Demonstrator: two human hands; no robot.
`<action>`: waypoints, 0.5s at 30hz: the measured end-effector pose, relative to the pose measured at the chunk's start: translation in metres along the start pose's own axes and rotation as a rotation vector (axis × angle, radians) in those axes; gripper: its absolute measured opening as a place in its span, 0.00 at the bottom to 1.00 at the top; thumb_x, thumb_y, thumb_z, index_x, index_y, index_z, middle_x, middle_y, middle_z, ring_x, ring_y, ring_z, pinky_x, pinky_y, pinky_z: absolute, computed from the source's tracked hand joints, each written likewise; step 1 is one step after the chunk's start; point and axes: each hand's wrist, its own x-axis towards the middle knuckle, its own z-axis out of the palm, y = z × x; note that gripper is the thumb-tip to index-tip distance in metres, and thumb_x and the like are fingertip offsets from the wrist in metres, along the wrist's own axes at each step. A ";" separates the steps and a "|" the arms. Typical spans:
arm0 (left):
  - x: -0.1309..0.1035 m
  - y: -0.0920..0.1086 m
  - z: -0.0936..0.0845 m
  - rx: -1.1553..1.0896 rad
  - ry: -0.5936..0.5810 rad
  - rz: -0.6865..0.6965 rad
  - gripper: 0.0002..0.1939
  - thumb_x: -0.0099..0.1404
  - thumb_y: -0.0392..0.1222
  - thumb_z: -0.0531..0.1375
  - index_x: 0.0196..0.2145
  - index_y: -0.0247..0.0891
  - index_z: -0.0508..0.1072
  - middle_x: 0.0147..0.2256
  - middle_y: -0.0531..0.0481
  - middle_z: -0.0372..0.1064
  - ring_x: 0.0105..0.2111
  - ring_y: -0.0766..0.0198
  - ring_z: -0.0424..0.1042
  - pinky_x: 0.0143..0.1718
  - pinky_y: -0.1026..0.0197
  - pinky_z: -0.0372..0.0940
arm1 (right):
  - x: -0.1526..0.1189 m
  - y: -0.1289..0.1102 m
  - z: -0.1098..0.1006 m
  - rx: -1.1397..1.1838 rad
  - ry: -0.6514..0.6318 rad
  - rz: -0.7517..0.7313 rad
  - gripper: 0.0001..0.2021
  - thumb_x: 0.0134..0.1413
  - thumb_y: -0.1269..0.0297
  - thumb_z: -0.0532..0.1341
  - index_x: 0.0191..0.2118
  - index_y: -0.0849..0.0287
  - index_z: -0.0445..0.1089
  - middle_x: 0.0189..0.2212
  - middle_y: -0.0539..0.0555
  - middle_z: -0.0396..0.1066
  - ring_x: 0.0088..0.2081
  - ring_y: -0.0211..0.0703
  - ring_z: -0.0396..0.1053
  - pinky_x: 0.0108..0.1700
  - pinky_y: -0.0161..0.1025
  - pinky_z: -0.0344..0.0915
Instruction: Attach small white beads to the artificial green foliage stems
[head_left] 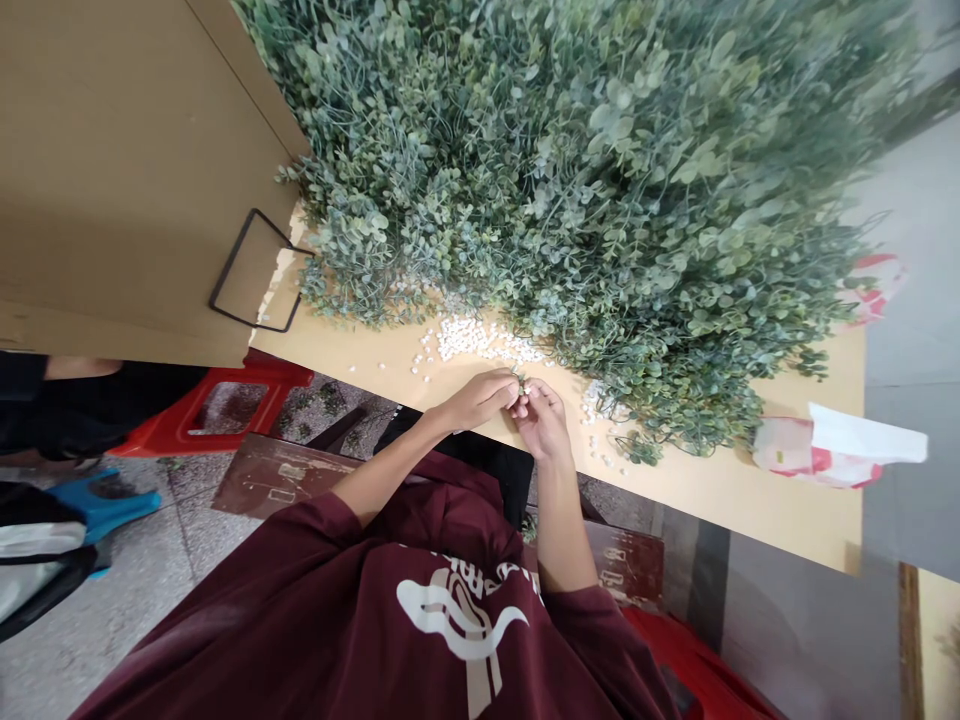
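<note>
Both of my hands meet just above the table's near edge, with fingertips pinched together. Between them is a small green sprig [523, 379], mostly covered by the fingers. My left hand [486, 398] is closed on the sprig. Fingers of my right hand [543, 422] are closed at the same spot, around a tiny white piece [527, 391] against the sprig; its exact shape is too small to make out. Just beyond the hands lies a scattered pile of small white pieces [469, 338]. More white pieces [598, 400] lie right of my right hand, beside the leaves.
A large heap of artificial leafy stems [555, 180] covers the far side of the wooden table [795, 510]. A red and white plastic bag [787, 450] lies at the right. On the left stand a brown panel [135, 180] with a black metal frame [255, 270] and a red stool [180, 410].
</note>
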 end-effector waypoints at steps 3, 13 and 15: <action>0.000 0.000 0.000 0.002 -0.004 -0.009 0.24 0.72 0.55 0.39 0.25 0.38 0.58 0.26 0.49 0.61 0.32 0.61 0.61 0.39 0.58 0.59 | 0.000 0.000 0.000 0.003 0.002 0.001 0.10 0.48 0.57 0.68 0.30 0.56 0.69 0.21 0.44 0.60 0.21 0.31 0.57 0.28 0.32 0.63; 0.000 0.000 0.000 -0.009 0.003 -0.002 0.24 0.72 0.54 0.40 0.25 0.38 0.58 0.26 0.49 0.60 0.32 0.61 0.61 0.39 0.59 0.59 | 0.000 0.002 -0.001 -0.008 -0.003 -0.003 0.10 0.48 0.57 0.68 0.30 0.57 0.70 0.21 0.45 0.61 0.21 0.31 0.57 0.28 0.32 0.64; 0.000 0.000 0.000 -0.005 0.001 -0.009 0.24 0.72 0.55 0.39 0.25 0.38 0.58 0.27 0.49 0.60 0.32 0.61 0.61 0.39 0.59 0.59 | 0.000 0.002 -0.001 -0.012 -0.003 -0.008 0.11 0.48 0.57 0.68 0.29 0.57 0.69 0.21 0.45 0.61 0.21 0.31 0.58 0.28 0.32 0.64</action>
